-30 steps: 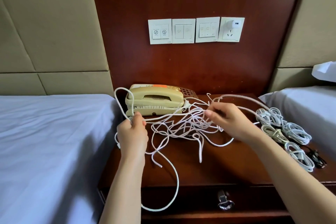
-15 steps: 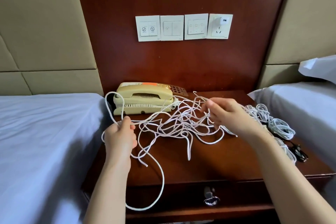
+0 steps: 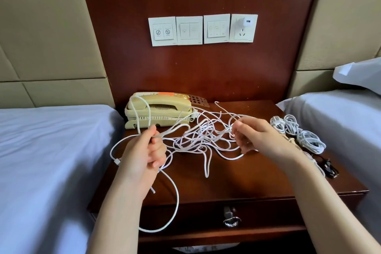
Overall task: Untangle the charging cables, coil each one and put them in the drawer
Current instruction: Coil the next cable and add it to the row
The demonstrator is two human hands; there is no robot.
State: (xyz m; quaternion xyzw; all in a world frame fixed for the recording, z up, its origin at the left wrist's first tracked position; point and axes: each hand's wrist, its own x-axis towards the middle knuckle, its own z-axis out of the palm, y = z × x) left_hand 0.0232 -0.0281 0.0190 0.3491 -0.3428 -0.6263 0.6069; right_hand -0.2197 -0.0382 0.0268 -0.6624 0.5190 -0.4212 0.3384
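**Mostly knotted: white cable tangle held between both hands**

Tangle of thin white charging cables [image 3: 198, 138] sits mid-top on the dark wooden nightstand [image 3: 247, 177], partly raised. Probably light, limp and snag-prone, so better taken near a free plug end than at the knot. Left hand [image 3: 144, 150] has its fingers curled round several strands. Right hand [image 3: 255, 138] pinches one loop at the fingertips. Coiled white cables [image 3: 309, 140] lie at the right edge. Wooden drawer [image 3: 268, 216] below is closed.
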